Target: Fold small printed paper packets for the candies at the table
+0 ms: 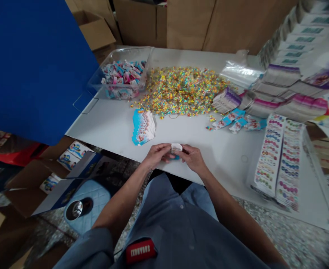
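Near the table's front edge, my left hand (156,155) and my right hand (193,157) pinch a small white folded card (177,147) between them. Some blue shows below it, partly hidden by the fingers. Just beyond my left hand lies a fanned stack of blue and white printed cards (142,127). Farther back spreads a wide heap of small, shiny, mostly yellow wrapped pieces (181,89). To the right of the heap are several loose blue and white card packets (228,119).
A clear plastic bin (97,80) of small folded packets stands at the back left. Strips of colourful printed sheets (269,157) lie at the right, below purple and pink card stacks (282,76). Cardboard boxes (192,24) line the back. A blue stool (97,194) holds a metal cup.
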Demonstrator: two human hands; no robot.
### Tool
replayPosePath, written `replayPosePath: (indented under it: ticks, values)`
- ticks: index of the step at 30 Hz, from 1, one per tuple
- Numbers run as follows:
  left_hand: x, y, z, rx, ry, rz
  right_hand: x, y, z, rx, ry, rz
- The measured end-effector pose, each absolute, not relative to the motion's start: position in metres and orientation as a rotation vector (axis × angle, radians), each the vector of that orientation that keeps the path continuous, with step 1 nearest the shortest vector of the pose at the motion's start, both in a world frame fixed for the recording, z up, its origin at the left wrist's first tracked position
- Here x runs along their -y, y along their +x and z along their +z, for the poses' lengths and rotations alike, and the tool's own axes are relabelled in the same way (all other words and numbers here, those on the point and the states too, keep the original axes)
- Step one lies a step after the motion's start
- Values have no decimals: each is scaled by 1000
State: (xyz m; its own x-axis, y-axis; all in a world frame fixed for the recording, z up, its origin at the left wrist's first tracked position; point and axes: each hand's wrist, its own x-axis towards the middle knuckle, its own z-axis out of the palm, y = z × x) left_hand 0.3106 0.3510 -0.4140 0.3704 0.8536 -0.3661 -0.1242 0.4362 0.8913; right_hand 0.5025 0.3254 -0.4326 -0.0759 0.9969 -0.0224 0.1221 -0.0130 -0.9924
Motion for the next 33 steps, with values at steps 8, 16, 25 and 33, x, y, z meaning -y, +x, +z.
replayPosePath:
  ticks: [8,16,25,33]
  values:
    - [-356,303,-421,-961,783,718,-325,498,-434,1362,-1253,1267]
    - [-363,297,-416,-1025,660,576,-321,507,-438,1105,-1105,1544]
    - [-361,300,-416,-1057,685,625,-330,512,-439,869,-1107,1731]
    - [-359,298,-421,-1022,684,656,-330,512,-443,864,-1116,1698]
